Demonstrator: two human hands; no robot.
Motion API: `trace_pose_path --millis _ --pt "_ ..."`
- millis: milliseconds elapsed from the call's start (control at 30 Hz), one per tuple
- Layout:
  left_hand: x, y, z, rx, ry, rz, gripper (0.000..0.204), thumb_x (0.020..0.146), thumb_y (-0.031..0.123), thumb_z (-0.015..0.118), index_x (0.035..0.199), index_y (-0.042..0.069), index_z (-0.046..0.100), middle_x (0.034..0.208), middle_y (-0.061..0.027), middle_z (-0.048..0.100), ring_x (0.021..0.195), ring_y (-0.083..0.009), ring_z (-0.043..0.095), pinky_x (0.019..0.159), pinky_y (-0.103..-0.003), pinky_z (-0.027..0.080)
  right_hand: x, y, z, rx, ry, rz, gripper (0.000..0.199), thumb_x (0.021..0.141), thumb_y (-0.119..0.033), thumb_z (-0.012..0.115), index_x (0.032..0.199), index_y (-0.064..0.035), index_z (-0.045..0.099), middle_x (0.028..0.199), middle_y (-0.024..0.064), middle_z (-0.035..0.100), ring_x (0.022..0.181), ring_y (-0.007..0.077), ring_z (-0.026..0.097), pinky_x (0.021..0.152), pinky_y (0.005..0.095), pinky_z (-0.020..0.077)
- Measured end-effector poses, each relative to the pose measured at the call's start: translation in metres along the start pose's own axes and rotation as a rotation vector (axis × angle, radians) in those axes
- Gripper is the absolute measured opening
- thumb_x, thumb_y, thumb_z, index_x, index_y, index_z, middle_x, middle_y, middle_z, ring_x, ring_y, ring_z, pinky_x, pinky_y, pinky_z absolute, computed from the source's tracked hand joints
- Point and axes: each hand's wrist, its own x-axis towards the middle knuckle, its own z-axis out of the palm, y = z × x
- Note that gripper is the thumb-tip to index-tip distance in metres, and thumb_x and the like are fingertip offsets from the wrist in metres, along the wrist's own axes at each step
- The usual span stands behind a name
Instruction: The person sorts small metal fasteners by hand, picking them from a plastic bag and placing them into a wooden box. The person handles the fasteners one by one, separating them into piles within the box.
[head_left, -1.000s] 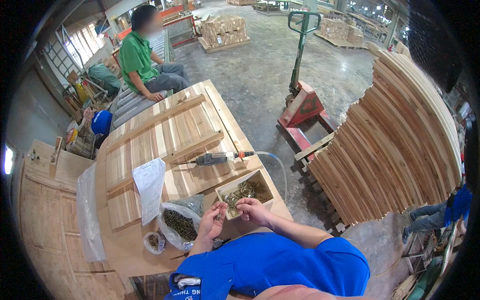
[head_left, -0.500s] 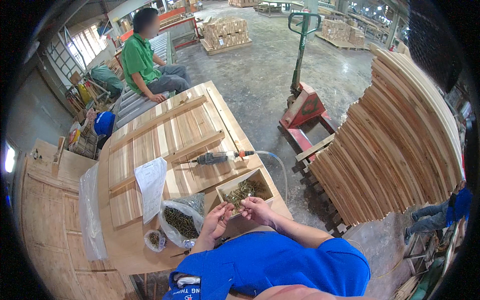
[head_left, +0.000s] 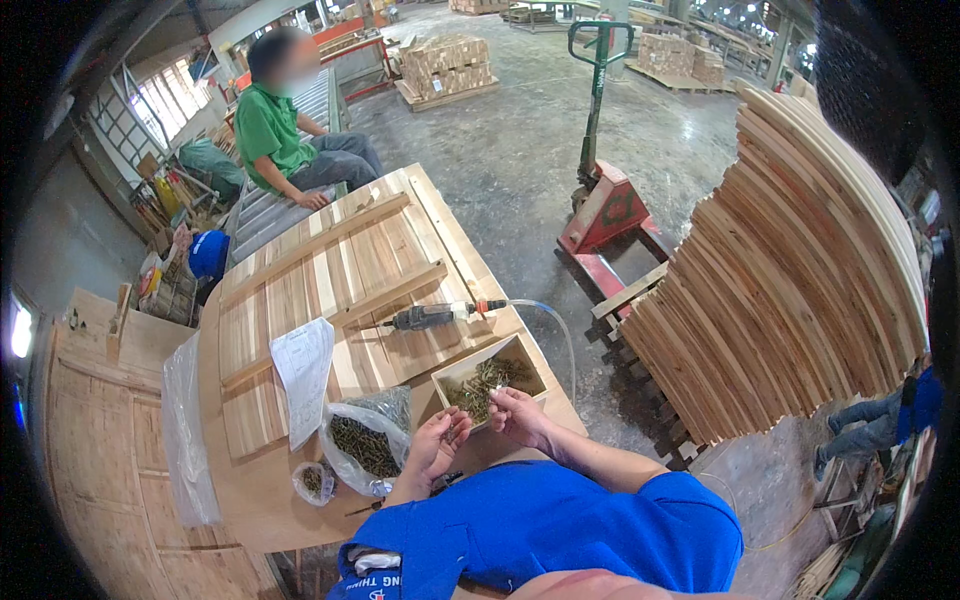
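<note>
Both of my hands are raised at the near side of a pale open box [head_left: 527, 360] holding loose brass-coloured screws [head_left: 487, 382]. My left hand [head_left: 436, 445] is palm up with its fingers curled together; whatever lies in them is too small to name. At the box's near right corner, my right hand [head_left: 522, 418] pinches thumb and fingers on something small that I cannot make out. Left of my left hand, a clear plastic bag [head_left: 397, 437] of darker screws stands open. Beside it is a small clear container [head_left: 313, 483] with more screws.
A power screwdriver [head_left: 432, 316] with an air hose and a paper sheet [head_left: 302, 372] lie on the slatted wooden panel [head_left: 375, 240]. Curved boards [head_left: 790, 290] are stacked at right, near a pallet jack [head_left: 608, 215]. A person in green [head_left: 275, 135] sits on a roller conveyor beyond.
My hands have moved slightly apart, the right one shifting a little to the right. The seated person's head and the view have shifted slightly.
</note>
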Motion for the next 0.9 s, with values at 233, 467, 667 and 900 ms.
trace_pose_path --millis 233,467,667,900 --pt "0.001 -0.003 0.003 0.052 0.026 0.029 0.017 0.09 0.007 0.046 0.106 0.002 0.051 0.097 -0.0135 0.061 0.089 -0.0212 0.061 0.078 -0.03 0.052 -0.002 0.001 0.0 -0.123 -0.07 0.048 0.01 0.089 -0.012 0.052 0.096 -0.0049 0.052 0.086 0.0075 0.06 0.067 0.013 0.059 0.054 0.0249 0.0474" --pt "-0.001 -0.001 0.012 0.1 0.012 -0.032 0.017 0.09 0.007 0.047 0.106 0.001 0.05 0.101 -0.0145 0.059 0.089 -0.0216 0.061 0.079 -0.032 0.052 -0.003 -0.003 0.0 -0.104 -0.008 0.03 0.007 0.09 -0.013 0.052 0.093 -0.0069 0.051 0.086 0.0089 0.062 0.071 0.0153 0.062 0.057 0.0255 0.0487" --pt "0.002 -0.005 0.002 0.066 0.045 -0.004 0.016 0.091 0.013 0.049 0.104 0.003 0.052 0.095 -0.0115 0.062 0.083 -0.019 0.063 0.07 -0.03 0.054 -0.009 -0.007 0.012 -0.129 0.038 0.092 0.01 0.087 -0.016 0.057 0.087 -0.0077 0.049 0.081 0.008 0.062 0.064 0.0141 0.06 0.051 0.0253 0.0467" --pt "0.007 -0.004 -0.01 0.167 0.023 -0.015 0.011 0.089 0.013 0.052 0.095 0.004 0.056 0.085 -0.009 0.063 0.074 -0.017 0.063 0.067 -0.029 0.054 0.003 -0.001 -0.004 -0.331 -0.072 -0.057 0.011 0.086 -0.017 0.059 0.083 -0.0069 0.056 0.073 0.0016 0.058 0.058 0.0078 0.052 0.051 0.0227 0.044"
